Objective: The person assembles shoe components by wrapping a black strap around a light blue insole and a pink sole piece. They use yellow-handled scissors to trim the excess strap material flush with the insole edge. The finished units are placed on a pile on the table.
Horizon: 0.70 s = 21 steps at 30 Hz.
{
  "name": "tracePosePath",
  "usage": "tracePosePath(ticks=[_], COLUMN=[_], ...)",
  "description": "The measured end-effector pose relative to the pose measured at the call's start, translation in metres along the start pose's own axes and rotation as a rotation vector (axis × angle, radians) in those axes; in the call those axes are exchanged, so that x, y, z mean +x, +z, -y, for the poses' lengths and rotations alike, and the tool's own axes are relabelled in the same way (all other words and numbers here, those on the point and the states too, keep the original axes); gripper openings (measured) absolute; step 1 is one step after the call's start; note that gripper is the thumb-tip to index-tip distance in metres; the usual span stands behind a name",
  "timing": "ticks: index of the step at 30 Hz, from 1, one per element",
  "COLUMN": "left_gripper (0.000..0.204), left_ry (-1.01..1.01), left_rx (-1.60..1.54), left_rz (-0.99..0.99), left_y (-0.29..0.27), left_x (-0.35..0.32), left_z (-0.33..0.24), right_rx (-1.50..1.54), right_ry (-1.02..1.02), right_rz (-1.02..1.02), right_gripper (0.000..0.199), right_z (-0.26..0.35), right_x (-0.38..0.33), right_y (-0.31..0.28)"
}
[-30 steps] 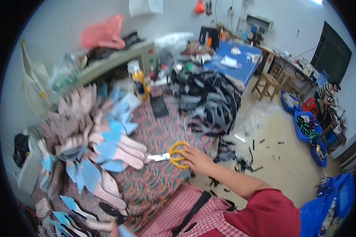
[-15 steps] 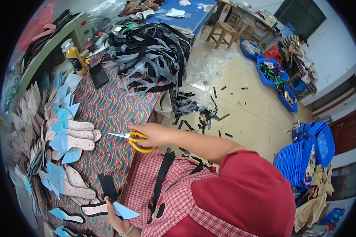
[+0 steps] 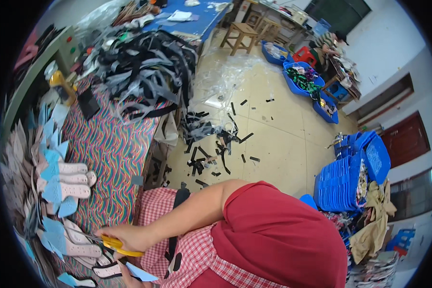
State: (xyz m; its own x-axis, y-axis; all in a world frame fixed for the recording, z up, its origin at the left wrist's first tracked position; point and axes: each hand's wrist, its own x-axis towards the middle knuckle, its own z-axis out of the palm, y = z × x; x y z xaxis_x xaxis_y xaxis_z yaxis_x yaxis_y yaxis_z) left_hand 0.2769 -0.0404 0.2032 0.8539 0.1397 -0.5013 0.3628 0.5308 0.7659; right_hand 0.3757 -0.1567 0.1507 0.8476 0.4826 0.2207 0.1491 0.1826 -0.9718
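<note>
My right hand [image 3: 138, 236] is closed round the yellow handles of a pair of scissors [image 3: 122, 248], at the table's near edge. Their blades point left over the insoles; whether they are apart is unclear. Just below, my left hand [image 3: 128, 279] grips an insole [image 3: 106, 271] with black edging on its pale part and a light blue end. The right hand partly covers it, and most of the left fingers are hidden. Close by on the left lie pale and blue insoles [image 3: 84, 250]. A black-edged insole [image 3: 84, 282] rests at the table's lower edge.
A heap of black and grey strips [image 3: 149, 67] covers the far table. A bottle [image 3: 61, 89] and black phone [image 3: 88, 103] lie left of it. Black scraps [image 3: 197, 165] litter the floor. Blue baskets [image 3: 338, 185] stand right; another person [image 3: 324, 43] sits far back.
My right hand has brought the scissors down and left, to the insole in my left hand. The black strip that stood up from that insole is now hidden. The whole view has shifted.
</note>
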Motion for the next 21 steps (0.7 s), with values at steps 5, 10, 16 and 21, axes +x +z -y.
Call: tracePosePath(ticks=[5,10,16,21], left_gripper=[0.055,0.035,0.031,0.029], left_ry=[0.124,0.308,0.08,0.042], left_rx=[-0.338,-0.132,-0.285,-0.264], left_rz=[0.213,-0.187,0.056,0.074], left_y=[-0.079,-0.029,-0.026,-0.022], left_x=[0.028,0.03,0.022,0.03], left_z=[-0.004,-0.08,-0.078,-0.07], right_rx=[-0.168,-0.646,-0.503,-0.693], right_ry=[0.311,0.087,0.175,-0.046], right_rz=[0.103,0.478,0.593,0.517], right_gripper=[0.029,0.083,0.086,0.081], right_z=[0.057,0.086,0.063,0.056], right_x=[0.029,0.006,0.003,0.003], right_y=[-0.033,-0.082,-0.051,-0.049])
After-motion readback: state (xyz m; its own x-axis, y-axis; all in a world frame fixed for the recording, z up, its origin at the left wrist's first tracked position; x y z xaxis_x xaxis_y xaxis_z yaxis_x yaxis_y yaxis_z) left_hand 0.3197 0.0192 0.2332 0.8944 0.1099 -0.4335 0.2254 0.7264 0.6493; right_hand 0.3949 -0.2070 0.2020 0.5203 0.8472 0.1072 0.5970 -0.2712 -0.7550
